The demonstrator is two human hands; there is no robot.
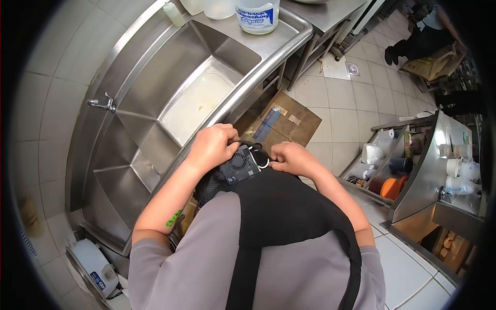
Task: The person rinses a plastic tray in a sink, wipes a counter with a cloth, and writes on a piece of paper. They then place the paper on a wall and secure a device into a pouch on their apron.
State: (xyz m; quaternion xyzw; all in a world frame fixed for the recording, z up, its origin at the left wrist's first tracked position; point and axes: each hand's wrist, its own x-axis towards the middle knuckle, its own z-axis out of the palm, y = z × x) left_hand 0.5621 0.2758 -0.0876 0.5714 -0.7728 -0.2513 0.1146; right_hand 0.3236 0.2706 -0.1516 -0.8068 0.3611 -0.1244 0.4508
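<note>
At the front of the black apron [289,206], my left hand [213,148] is closed on a dark strap or edge of cloth, beside a dark grey device [240,165] with a round grille. Just right of the device, my right hand [290,157] is closed by a white loop [264,164]; what its fingers pinch is too small to make out. The device hangs at the waist between both hands, with black mesh at its left.
A two-basin steel sink [181,41] with a tap [102,102] runs along the left. A labelled plastic tub [257,16] stands on its far end. Flattened cardboard [297,124] lies on the floor. Shelves of containers [390,165] stand right; a person [423,44] is far right.
</note>
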